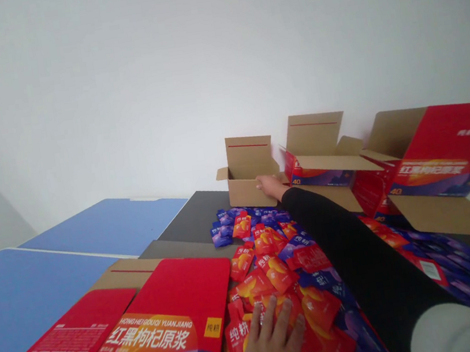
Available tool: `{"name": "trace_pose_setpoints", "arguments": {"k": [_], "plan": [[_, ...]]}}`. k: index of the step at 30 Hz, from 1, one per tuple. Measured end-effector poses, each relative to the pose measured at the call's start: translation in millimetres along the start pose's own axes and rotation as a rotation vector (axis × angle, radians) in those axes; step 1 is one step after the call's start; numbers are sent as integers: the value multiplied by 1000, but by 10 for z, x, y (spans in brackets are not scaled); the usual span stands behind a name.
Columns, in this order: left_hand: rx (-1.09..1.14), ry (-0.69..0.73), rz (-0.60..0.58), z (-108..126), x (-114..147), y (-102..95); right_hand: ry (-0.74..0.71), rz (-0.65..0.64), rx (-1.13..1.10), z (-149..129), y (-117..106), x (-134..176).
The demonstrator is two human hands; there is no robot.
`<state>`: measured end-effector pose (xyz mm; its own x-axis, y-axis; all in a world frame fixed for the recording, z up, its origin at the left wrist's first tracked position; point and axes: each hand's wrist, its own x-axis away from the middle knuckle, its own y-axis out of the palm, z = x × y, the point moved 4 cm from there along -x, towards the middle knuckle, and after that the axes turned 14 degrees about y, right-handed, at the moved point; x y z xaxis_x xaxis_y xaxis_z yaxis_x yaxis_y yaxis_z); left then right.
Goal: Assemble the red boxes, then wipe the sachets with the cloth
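My left hand (273, 337) lies palm down with fingers spread over a heap of small sachets, touching a red-orange sachet (270, 270) among them. Purple-blue sachets (299, 242) are mixed through the pile. My right arm, in a black sleeve, stretches forward across the table. At its end my right hand (272, 187) grips the front right edge of a small brown cardboard box (248, 191). The box stands upright by the wall with its lid flap raised; its inside is mostly hidden.
Red printed cartons stand open at the right, one nearer (439, 165) and one behind (320, 177). Another red carton (168, 319) fills the lower left. Blue tabletops (57, 282) lie left of the dark table (197, 216). More sachets (457, 261) and a white rounded object (462, 330) are at lower right.
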<state>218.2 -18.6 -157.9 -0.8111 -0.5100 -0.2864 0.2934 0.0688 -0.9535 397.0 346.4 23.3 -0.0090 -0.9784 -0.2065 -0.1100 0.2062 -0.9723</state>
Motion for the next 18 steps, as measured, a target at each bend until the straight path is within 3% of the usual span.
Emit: {"name": "trace_pose_setpoints", "arguments": {"k": [3, 12, 18], "plan": [[-29, 9, 4, -4, 15, 23, 67, 11, 19, 49, 60, 18], [-70, 37, 10, -17, 34, 49, 88, 13, 46, 62, 156, 21], [-197, 117, 96, -22, 80, -75, 89, 18, 69, 2, 244, -62]]}}
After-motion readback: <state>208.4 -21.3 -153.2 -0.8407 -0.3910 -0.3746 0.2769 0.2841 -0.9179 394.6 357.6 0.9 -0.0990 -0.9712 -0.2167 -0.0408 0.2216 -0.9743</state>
